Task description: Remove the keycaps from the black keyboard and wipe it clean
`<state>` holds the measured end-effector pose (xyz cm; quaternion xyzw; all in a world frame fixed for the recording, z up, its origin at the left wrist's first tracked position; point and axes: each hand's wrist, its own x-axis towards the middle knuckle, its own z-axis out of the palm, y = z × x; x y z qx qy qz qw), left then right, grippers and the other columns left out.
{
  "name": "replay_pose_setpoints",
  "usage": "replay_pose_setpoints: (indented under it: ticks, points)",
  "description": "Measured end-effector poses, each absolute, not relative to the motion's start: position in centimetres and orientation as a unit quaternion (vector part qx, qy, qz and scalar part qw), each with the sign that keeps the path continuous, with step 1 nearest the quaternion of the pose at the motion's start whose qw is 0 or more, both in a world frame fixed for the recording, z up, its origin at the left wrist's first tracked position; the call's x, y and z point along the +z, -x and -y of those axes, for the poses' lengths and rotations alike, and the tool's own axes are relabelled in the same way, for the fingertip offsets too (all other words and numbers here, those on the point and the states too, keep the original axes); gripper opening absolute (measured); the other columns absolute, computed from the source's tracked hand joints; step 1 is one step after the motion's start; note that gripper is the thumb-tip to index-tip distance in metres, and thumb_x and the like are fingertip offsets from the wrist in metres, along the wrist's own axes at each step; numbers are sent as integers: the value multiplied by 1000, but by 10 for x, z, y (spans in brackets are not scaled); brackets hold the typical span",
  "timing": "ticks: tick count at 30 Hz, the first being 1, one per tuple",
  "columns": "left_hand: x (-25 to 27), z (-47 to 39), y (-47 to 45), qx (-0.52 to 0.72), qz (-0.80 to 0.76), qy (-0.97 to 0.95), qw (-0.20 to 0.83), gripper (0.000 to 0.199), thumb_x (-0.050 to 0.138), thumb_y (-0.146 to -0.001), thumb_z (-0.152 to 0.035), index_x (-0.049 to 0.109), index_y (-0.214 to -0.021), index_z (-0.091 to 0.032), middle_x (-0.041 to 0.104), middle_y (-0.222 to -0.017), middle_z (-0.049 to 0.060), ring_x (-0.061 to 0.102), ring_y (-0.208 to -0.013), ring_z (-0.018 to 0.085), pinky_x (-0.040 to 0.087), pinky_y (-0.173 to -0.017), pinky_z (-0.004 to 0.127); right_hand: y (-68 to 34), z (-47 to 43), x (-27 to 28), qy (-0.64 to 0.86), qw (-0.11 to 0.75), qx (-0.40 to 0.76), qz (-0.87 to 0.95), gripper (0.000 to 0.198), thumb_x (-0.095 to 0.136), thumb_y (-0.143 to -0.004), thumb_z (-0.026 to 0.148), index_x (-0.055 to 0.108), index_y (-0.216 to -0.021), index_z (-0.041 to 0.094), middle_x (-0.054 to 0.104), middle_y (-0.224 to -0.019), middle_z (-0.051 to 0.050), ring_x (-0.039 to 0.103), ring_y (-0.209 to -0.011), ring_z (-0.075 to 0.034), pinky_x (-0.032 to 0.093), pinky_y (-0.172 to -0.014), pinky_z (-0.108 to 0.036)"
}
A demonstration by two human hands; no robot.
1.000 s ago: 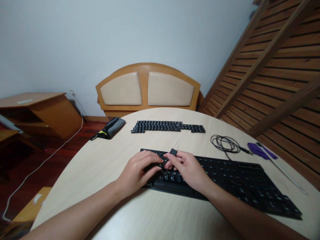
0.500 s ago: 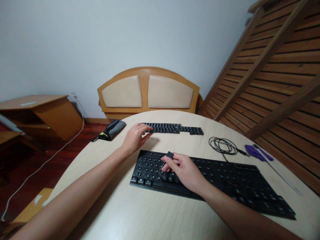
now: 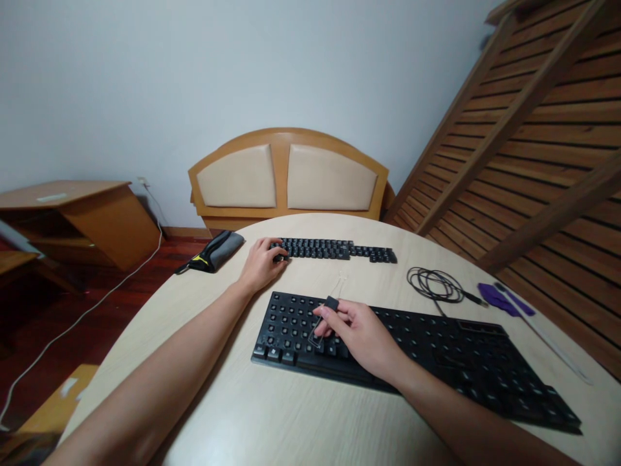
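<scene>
My left hand (image 3: 261, 264) is at the left end of the rows of loose black keycaps (image 3: 320, 248), its thumb and fingers closed around a keycap (image 3: 278, 257) there. The rows lie side by side on the far part of the table. My right hand (image 3: 356, 330) rests over the left half of a black keyboard (image 3: 412, 333), holding a keycap puller (image 3: 332, 302) with a black handle and thin wire loops. Many key positions on the keyboard show bare stems, while a few caps sit along its bottom-left row. The hand hides part of the keys.
A coiled black cable (image 3: 434, 285) lies behind the keyboard. To the right are a purple cloth (image 3: 497, 299) and a long white-handled brush (image 3: 553, 349). A grey and black pouch (image 3: 216, 252) sits at the table's left edge. A wooden slatted frame (image 3: 533, 142) leans at right.
My left hand has moved slightly left along the keycap rows, and its fingers have come down around the end cap. My right hand stays in place with the puller.
</scene>
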<state>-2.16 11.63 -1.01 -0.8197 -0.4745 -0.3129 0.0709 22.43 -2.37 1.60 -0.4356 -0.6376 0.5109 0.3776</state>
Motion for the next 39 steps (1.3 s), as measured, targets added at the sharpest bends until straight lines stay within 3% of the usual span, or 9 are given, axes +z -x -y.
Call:
replay_pose_setpoints:
  ticks: [23,28,32,36,39]
  points:
    - [-23,-126,26,-306,493,813,56,18,65,-83,-18,69,-100,-22,60,-123,10,52,-117,31,42,-104,49,-225,22,14,433,374,512,641,35,57,-91,48,68,-82,15,73,-75,-6,67,-73,-17,51,-71,-29]
    - [-13,-115,20,-315,483,817,32,21,63,-85,-20,66,-106,-21,58,-127,11,50,-120,30,40,-106,50,-227,21,14,434,400,513,624,32,57,-90,45,65,-97,15,70,-72,-3,65,-67,-15,50,-64,-27]
    - [9,-100,11,-298,450,842,-15,17,57,-91,-25,65,-106,-20,61,-123,11,52,-119,29,39,-106,47,-227,21,15,426,416,514,617,27,58,-90,41,58,-104,18,68,-69,0,64,-65,-14,49,-61,-25]
    - [40,-76,-2,-214,383,893,-104,16,61,-91,-31,68,-103,-21,70,-103,4,64,-98,22,49,-90,34,-227,22,15,418,414,510,628,24,56,-93,43,59,-97,19,66,-68,1,63,-65,-14,49,-63,-25]
    - [61,-55,-11,-105,346,911,-197,24,68,-86,-30,68,-108,-20,72,-100,3,67,-89,19,51,-79,28,-227,25,14,413,415,498,640,23,56,-94,42,60,-97,19,67,-70,0,64,-67,-14,50,-67,-26]
